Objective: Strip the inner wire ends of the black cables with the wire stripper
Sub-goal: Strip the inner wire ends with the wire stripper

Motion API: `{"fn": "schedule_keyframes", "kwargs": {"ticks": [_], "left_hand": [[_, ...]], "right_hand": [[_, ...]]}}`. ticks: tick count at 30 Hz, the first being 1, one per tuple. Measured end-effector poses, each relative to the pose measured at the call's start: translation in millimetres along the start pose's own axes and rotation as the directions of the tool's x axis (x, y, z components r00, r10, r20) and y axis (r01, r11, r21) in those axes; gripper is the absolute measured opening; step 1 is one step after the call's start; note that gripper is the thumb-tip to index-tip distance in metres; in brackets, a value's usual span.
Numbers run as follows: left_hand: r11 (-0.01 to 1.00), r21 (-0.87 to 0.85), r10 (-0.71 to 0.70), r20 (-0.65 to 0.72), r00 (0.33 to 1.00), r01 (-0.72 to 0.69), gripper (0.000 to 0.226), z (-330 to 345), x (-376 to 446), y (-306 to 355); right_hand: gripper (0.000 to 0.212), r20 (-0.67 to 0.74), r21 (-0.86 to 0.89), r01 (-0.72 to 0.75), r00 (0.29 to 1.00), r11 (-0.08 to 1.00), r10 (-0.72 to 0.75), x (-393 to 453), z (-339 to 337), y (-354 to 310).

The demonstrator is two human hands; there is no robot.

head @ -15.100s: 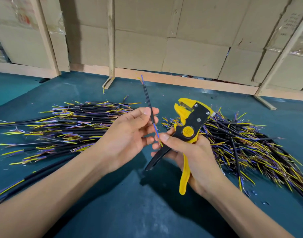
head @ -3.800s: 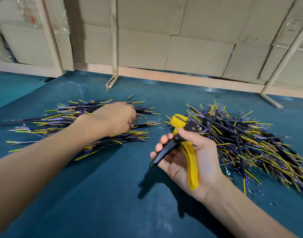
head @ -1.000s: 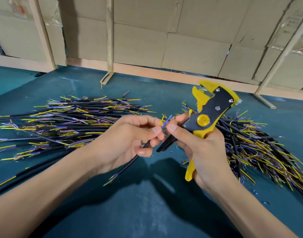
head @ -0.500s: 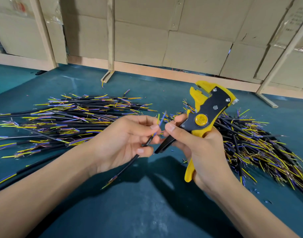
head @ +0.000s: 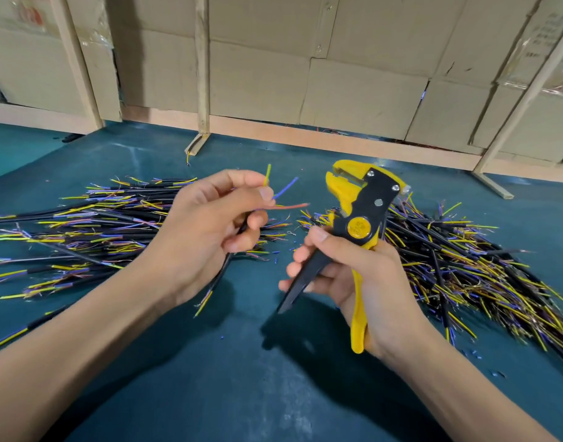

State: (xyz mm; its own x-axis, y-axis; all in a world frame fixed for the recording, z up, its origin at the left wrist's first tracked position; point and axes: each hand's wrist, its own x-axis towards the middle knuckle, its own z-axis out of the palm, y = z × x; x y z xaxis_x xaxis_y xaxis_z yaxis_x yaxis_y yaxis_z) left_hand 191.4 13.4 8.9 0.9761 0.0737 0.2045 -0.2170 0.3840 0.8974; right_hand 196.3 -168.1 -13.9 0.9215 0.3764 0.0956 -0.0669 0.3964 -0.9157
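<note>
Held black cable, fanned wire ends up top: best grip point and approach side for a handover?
Grip the black cable on its sheathed stretch below the left hand, coming from the right. That part hangs bare above the table; the splayed wires above are thin and bendy.

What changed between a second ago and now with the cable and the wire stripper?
The hands moved apart: the right hand and the wire stripper no longer touch the cable end. The left hand raised the black cable, and its yellow, blue and reddish inner wires now fan out. Both grips and the two cable piles stayed as they were.
</note>
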Motion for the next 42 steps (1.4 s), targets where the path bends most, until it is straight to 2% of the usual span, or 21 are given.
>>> {"fn": "schedule_keyframes", "kwargs": {"ticks": [2,6,11,16,19,21,23,26,28,30,36,42], "left_hand": [[1.0,-0.015,0.026,-0.003,1.0,-0.026,0.021,-3,1,4],[0.996,0.04,0.085,-0.002,0.996,-0.085,0.035,-5,1,9],[0.989,0.093,0.12,-0.022,0.993,-0.117,0.042,-10,4,15],[0.987,0.124,0.104,-0.01,0.995,-0.102,0.045,-12,4,12],[0.986,0.11,0.125,0.026,0.992,-0.127,0.048,-9,3,11],[0.969,0.162,0.183,0.044,0.982,-0.188,0.047,-8,1,10],[0.901,0.307,0.304,0.064,0.951,-0.308,0.038,-9,0,9],[0.67,0.565,0.491,0.15,0.858,-0.482,0.037,-16,-1,8],[0.517,0.666,0.54,0.233,0.809,-0.538,0.041,-22,0,8],[0.423,0.703,0.56,0.293,0.775,-0.571,0.041,-26,-1,8],[0.367,0.701,0.573,0.347,0.742,-0.612,0.039,-27,-2,6],[0.345,0.712,0.568,0.36,0.74,-0.611,0.039,-28,-2,5]], "right_hand": [[0.008,0.072,-0.016,-0.072,0.995,0.997,0.073,-2,0,0],[0.011,0.191,-0.101,-0.12,0.972,0.988,0.137,-5,2,4],[0.011,0.243,-0.15,-0.138,0.955,0.979,0.172,-7,2,5],[0.005,0.198,-0.172,-0.156,0.962,0.973,0.189,-7,6,0],[0.019,0.066,-0.166,-0.187,0.977,0.968,0.2,-11,11,2],[0.022,0.03,-0.148,-0.211,0.976,0.966,0.217,-14,14,5],[0.016,0.091,-0.061,-0.206,0.973,0.977,0.211,-14,15,7],[0.019,0.163,0.043,-0.175,0.972,0.984,0.166,-9,11,4],[0.018,0.179,0.022,-0.159,0.972,0.987,0.153,-8,8,2],[0.014,0.216,-0.004,-0.153,0.965,0.988,0.15,-8,8,2],[0.021,0.228,-0.053,-0.167,0.958,0.984,0.175,-8,9,4],[0.014,0.2,-0.072,-0.168,0.963,0.983,0.179,-6,7,5]]}}
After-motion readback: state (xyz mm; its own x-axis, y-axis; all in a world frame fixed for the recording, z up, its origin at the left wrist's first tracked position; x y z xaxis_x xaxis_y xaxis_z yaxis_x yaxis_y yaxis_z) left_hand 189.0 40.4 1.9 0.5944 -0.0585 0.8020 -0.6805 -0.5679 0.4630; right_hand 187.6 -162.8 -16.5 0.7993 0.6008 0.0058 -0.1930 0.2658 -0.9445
